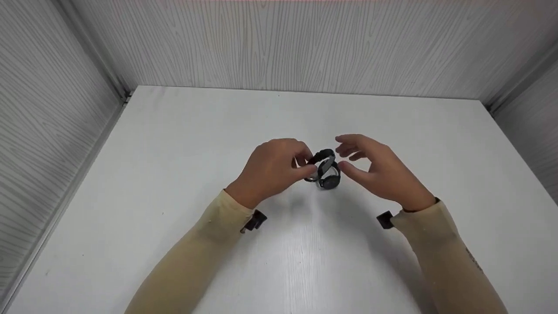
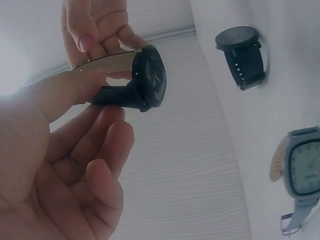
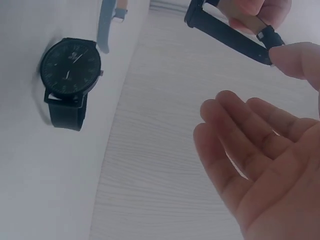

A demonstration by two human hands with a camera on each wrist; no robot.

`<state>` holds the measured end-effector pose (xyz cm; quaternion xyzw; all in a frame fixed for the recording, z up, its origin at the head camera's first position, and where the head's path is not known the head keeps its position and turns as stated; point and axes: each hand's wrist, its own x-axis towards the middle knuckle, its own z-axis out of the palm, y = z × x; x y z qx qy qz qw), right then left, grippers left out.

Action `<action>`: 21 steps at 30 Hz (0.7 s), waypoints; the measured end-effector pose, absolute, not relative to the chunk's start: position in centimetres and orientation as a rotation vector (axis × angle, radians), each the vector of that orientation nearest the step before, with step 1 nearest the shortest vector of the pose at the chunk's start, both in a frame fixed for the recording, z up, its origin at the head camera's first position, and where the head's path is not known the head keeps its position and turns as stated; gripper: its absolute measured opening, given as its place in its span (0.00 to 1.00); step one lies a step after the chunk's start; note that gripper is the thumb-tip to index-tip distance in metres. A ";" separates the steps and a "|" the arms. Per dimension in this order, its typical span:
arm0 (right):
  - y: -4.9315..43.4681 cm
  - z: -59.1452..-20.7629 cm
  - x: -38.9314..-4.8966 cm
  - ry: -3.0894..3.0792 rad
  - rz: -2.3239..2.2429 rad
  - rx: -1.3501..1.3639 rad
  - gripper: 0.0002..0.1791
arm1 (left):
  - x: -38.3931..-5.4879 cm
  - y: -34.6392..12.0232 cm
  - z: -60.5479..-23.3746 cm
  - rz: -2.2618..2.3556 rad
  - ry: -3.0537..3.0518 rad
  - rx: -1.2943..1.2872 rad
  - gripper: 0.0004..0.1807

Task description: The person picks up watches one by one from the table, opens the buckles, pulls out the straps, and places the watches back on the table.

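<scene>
My left hand (image 1: pixel 279 168) pinches the strap of a black round wristwatch (image 2: pixel 151 80) between thumb and fingers. The strap is looped, its inner side tan, and the dial faces down toward the table. On the right, my right hand (image 1: pixel 372 168) has its fingers spread and relaxed; its thumb tip lies right at the buckle end of that strap in the right wrist view. Below them a second black wristwatch (image 3: pixel 71 67) stands on its curled strap, dial tilted up. Left of it stands a pale blue wristwatch (image 2: pixel 306 167) with a squarish face, mostly hidden in the head view.
The white tabletop (image 1: pixel 218 122) spreads around the hands. Wood-grained panels stand along its back (image 1: pixel 279 48) and both sides. A small black clip-like piece (image 1: pixel 256 220) sits at the left sleeve cuff, and another black piece (image 1: pixel 385 220) at the right cuff.
</scene>
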<state>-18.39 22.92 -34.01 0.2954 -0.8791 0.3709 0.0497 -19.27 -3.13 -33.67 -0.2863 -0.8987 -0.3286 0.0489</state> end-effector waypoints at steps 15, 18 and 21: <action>23.0 -33.4 -17.5 -2.341 1.802 1.059 0.09 | -17.7 -2.7 -32.7 -1.364 -2.575 -1.081 0.05; 23.1 -33.4 -17.6 -2.329 1.880 1.063 0.08 | -17.7 -2.7 -32.6 -1.568 -2.581 -1.090 0.06; 23.1 -33.4 -17.7 -2.314 1.899 1.070 0.07 | -17.7 -2.8 -32.5 -1.632 -2.603 -1.076 0.07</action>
